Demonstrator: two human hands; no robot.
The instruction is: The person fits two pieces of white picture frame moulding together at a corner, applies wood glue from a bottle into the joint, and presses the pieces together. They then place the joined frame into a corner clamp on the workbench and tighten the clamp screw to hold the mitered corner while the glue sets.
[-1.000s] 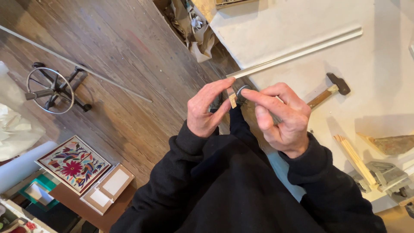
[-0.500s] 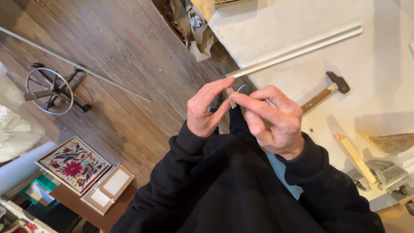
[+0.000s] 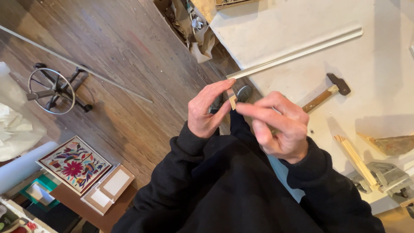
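The left hand [image 3: 206, 113] pinches a small pale wood piece [image 3: 233, 100] between thumb and fingertips, its grip narrow and closed on the piece. The right hand [image 3: 280, 127] meets it from the other side, forefinger and thumb drawn together at the piece's lower end; whether they clasp it or only touch it cannot be told. The piece is held in the air just off the near edge of the white tabletop [image 3: 388, 56], above a dark wooden plank floor [image 3: 129, 47].

On the tabletop lie a long pale moulding strip [image 3: 297, 52], a hammer [image 3: 325, 92] with a wooden handle, a bundle of thin wood strips [image 3: 354, 159] and a grey metal clamp [image 3: 384, 177] at the edge. On the floor stand a round metal wheel stand [image 3: 51, 88], a thin long rod [image 3: 77, 64], crumpled paper [image 3: 194, 26] and, lower left, a framed floral embroidery [image 3: 73, 164] beside small pale frames [image 3: 108, 192]
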